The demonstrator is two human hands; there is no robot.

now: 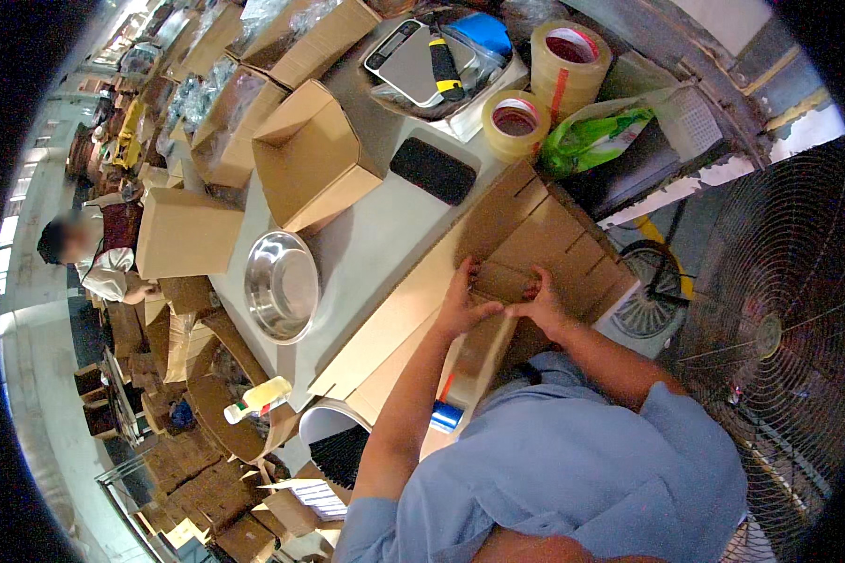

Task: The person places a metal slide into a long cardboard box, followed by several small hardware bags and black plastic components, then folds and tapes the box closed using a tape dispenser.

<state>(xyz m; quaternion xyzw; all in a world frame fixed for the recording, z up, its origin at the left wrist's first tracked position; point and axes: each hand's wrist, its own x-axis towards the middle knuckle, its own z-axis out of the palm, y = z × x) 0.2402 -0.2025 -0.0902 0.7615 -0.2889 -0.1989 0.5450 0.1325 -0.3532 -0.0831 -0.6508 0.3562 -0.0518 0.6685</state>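
A brown cardboard sheet [399, 324] with cut slots lies across the near edge of the table, creased and partly raised on its right side. My left hand [461, 305] grips the cardboard, fingers curled and thumb pointing right. Just to its right, my right hand [542, 308] holds the same cardboard, its fingers bent and its thumb almost meeting the left one. The fingertips are partly hidden against the board. A black phone [433, 171] lies beyond the sheet, and a round steel bowl [283, 286] stands to the left.
An open carton [312, 155] stands on the grey table [361, 249]. Tape rolls [570, 58], a scale [413, 64] and a yellow-black cutter [444, 70] are at the back. A large fan [770, 333] stands right. Another person [108, 244] is far left among boxes.
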